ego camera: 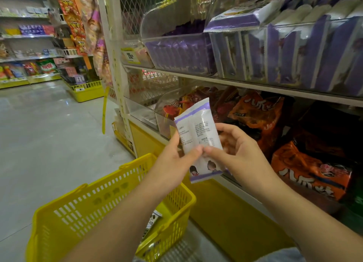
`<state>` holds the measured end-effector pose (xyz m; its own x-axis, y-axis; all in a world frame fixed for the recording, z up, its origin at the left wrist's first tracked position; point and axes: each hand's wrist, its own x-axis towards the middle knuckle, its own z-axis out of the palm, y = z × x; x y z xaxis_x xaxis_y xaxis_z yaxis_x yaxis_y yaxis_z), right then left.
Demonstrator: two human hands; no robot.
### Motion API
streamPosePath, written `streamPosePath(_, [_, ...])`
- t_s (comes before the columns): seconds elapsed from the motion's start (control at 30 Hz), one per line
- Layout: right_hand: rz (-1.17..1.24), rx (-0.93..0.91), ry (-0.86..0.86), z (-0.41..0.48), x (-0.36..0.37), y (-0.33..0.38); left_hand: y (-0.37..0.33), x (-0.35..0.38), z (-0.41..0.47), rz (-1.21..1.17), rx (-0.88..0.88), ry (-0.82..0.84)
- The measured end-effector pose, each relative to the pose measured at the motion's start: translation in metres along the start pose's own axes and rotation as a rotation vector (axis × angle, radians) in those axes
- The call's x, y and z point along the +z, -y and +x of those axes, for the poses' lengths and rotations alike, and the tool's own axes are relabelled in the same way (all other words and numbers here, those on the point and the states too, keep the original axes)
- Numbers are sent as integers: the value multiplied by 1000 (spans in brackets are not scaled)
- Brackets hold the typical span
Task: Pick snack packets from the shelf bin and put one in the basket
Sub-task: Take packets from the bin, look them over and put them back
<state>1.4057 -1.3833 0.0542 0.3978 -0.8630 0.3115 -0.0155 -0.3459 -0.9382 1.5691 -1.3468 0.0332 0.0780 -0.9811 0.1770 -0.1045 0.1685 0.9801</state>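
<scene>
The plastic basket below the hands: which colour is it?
Yellow: the perforated plastic shopping basket shows best in the head view.

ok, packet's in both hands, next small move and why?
Probably let go with the right hand and lower the packet with the left hand into the yellow basket: both hands pinch it, and the basket sits open just below.

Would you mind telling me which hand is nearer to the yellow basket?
Left. The left hand is just above the far rim of the yellow basket; the right hand is farther right. Both hold the white packet.
</scene>
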Motion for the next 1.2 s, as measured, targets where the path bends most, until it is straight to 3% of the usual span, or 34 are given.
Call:
streamPosePath(0.27, [-88, -40, 89, -5, 4, 6, -3, 0, 0, 34, -99, 0])
streamPosePath(0.43, [-80, -54, 157, -8, 6, 8, -2, -3, 2, -64, -101, -44])
streamPosePath(0.57, [-87, -63, 191, -10, 6, 8, -9, -8, -1, -171, -144, 54])
streamPosePath(0.67, [-93, -65, 203, -9, 4, 7, -10, -4, -3, -110, -145, 96])
streamPosePath(0.87, [-150, -78, 215, -10, 4, 10, -3, -2, 1, -58, -108, 23])
streamPosePath(1.2, [-5, -31, 218, -6, 1, 8, 4, 1, 10, -142, -107, -88])
